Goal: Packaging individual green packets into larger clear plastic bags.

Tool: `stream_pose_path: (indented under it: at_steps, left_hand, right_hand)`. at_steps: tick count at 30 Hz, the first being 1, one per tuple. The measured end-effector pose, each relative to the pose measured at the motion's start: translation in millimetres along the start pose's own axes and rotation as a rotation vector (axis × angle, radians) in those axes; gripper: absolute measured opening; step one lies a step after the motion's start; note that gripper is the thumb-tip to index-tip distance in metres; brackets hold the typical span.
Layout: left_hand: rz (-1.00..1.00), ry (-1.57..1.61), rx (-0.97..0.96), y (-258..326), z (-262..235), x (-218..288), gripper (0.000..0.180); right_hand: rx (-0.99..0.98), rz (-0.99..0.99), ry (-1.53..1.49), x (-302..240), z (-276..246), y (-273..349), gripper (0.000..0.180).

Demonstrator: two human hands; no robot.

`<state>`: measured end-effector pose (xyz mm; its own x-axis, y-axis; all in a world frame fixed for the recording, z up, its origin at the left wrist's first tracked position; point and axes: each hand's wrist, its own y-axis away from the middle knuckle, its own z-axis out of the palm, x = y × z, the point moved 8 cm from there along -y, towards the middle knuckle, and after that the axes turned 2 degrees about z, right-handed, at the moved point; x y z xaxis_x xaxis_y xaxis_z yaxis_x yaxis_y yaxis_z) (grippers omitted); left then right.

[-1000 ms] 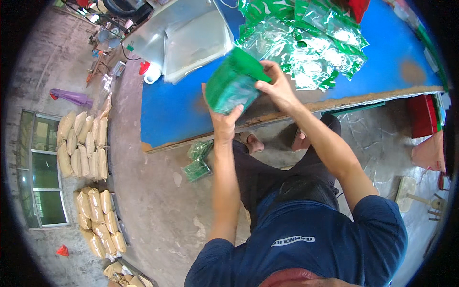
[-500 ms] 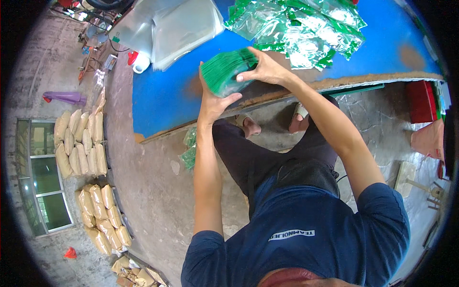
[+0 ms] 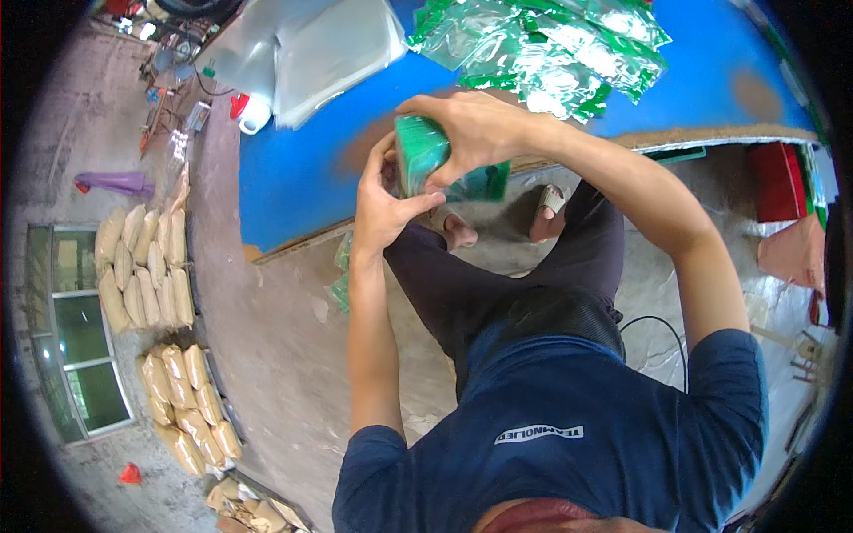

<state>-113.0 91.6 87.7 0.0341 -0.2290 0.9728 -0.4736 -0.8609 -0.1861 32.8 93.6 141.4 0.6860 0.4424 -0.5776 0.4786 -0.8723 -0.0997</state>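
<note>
A thick stack of green-edged clear plastic bags [image 3: 424, 147] is held between my two hands, over the front edge of the blue table [image 3: 298, 191]. My left hand [image 3: 384, 200] grips the stack's left side, with the thumb across the near side. From above and the right, my right hand [image 3: 475, 129] curls over it, thumb at the near right. The stack is bent, and part of it sticks out to the right below my right hand. Further back on the table lies a spread pile of similar shiny green and clear bags [image 3: 542, 53].
Clear plastic sheets [image 3: 333, 58] lie at the table's back left, near a white roll [image 3: 255, 115]. Filled tan sacks [image 3: 147, 266] are piled on the floor to the left. At the far right stand a red box [image 3: 777, 182] and a pink bin [image 3: 793, 258].
My right hand has moved left and over the top of the stack. The stack has turned and bent, with its green edges no longer fanned out.
</note>
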Motion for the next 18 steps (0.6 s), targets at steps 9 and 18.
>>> stream_pose_path:
  at_steps: [9, 18]
  left_hand:
    - [0.122, 0.683, 0.780, 39, 7, -19, 0.060]
    - [0.134, 0.316, 0.705, -9, -5, -20, 0.053]
  right_hand:
    - [0.295, -0.045, -0.272, -16, 26, 18, 0.060]
    - [0.342, 0.041, -0.859, 14, 39, 25, 0.077]
